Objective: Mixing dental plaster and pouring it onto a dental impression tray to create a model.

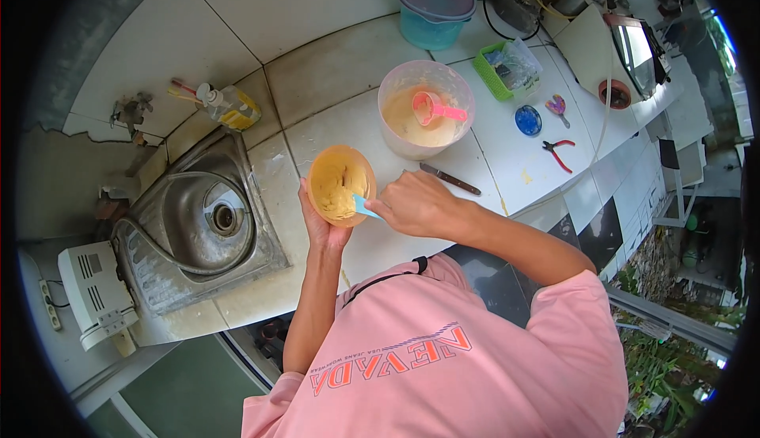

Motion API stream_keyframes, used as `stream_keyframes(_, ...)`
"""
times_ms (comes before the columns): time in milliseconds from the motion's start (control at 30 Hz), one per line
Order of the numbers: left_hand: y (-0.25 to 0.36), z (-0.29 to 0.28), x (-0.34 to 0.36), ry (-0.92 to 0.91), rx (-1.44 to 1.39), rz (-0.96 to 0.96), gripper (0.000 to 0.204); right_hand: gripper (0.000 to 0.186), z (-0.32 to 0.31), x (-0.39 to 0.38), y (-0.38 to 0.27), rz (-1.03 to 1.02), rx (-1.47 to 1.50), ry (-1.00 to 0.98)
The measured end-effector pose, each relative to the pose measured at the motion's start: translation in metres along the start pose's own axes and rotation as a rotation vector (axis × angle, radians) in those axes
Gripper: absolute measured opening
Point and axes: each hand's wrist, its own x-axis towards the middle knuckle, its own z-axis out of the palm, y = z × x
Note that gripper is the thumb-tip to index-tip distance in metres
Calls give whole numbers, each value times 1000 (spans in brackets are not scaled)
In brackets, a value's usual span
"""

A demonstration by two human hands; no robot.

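My left hand [323,224] grips an orange plastic bowl [321,170] from its side and underneath, tilted toward me, with a pale yellow thick mixture inside. My right hand [408,204] is closed on a light blue plastic utensil [360,204] whose end dips into the mixture. Just behind, a translucent pink tub [400,141] holds pale powder and a pink scoop [439,110]. A dark-handled knife [453,180] lies on the white tiled counter [507,145] beside my right hand.
A steel sink [174,232] with a hose is at left, near a bottle [237,109] and white appliance [91,279]. Behind are a lidded teal bucket [431,30] and green basket [495,78]; red pliers [564,153], a blue lid [529,121] and more equipment [586,42] are at right.
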Motion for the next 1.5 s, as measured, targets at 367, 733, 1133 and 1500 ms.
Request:
stream_keyframes(367, 1, -17, -5, 81, -110, -138, 50, 7, -66, 45, 134, -45, -737, 122)
stream_keyframes(733, -11, -23, -7, 209, -206, -234, 55, 14, -85, 40, 136, -239, -469, -24)
stream_keyframes(1133, -7, 20, 10, 184, -144, -239, 45, 20, -116, 29, 133, -49, 26, -52)
stream_keyframes(1500, -13, 40, 11, 152, -133, -286, 46, 21, -98, -10, 121, 124, 165, 457)
